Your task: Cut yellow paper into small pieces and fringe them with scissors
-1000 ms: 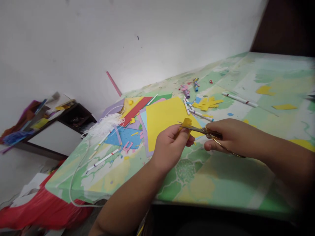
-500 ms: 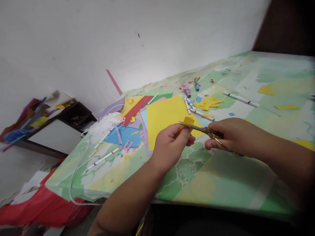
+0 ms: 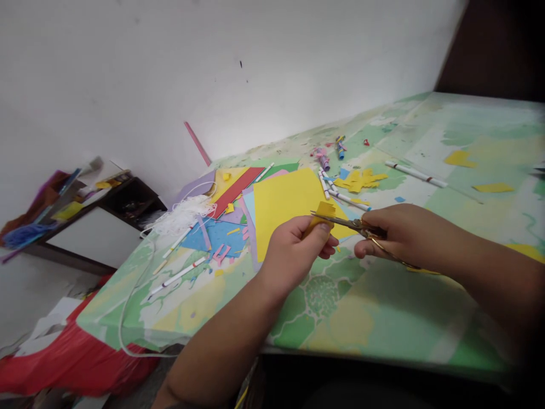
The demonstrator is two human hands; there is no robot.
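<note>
Between the thumb and fingers of my left hand (image 3: 296, 250) is a small yellow paper piece (image 3: 326, 209) with slits along its upper edge. My right hand (image 3: 398, 236) grips a pair of scissors (image 3: 361, 227) by the handles, and their blades lie across the yellow piece just above my left thumb. Behind my hands lies a larger yellow sheet (image 3: 285, 207) on top of other coloured sheets. A pile of fringed yellow paper strips (image 3: 361, 180) rests beyond the scissors.
Marker pens (image 3: 415, 173), blue paper (image 3: 221, 236), a red strip (image 3: 236, 190) and a tangle of white string (image 3: 187, 209) lie on the patterned tablecloth (image 3: 340, 318). Two small decorated paper rolls (image 3: 323, 159) are near the wall. A low cabinet (image 3: 93, 227) stands at left.
The scissor blades have closed slightly across the yellow paper piece. Both hands stay in almost the same place, and the view has shifted very little.
</note>
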